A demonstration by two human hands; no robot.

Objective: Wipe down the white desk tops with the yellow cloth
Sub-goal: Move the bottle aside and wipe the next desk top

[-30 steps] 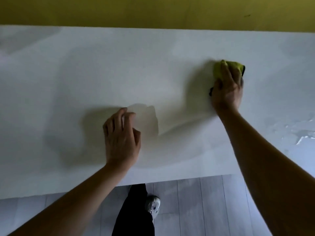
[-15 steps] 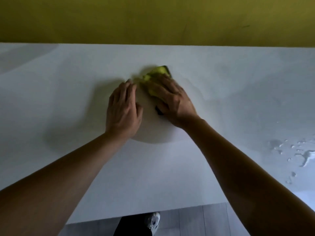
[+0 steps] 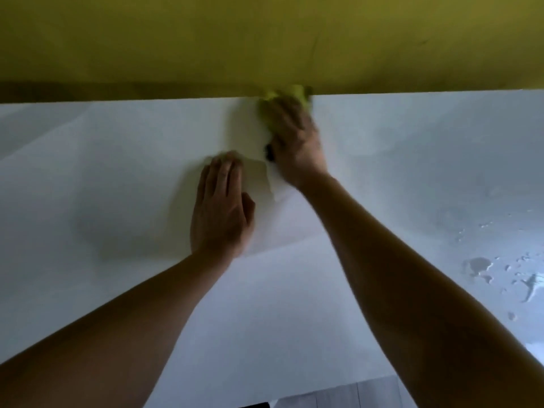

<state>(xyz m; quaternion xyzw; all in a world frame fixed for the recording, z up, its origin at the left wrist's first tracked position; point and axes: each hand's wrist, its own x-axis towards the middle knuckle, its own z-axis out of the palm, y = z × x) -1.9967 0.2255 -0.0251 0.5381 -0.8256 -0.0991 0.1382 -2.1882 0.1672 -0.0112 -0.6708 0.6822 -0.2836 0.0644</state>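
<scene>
The white desk top fills most of the view. My right hand presses the yellow cloth flat against the desk at its far edge, by the wall. Only the cloth's front part shows past my fingertips, and it is blurred. My left hand rests flat on the desk, fingers together and straight, just left of and nearer than the right hand. It holds nothing.
A yellow wall rises straight behind the desk's far edge. Water drops and small puddles lie on the desk at the right. A strip of grey floor shows below the near edge.
My right hand swept the cloth from the right side to the middle, then pushed it away to the far edge. My left hand slid forward on the desk. The view tilted up.
</scene>
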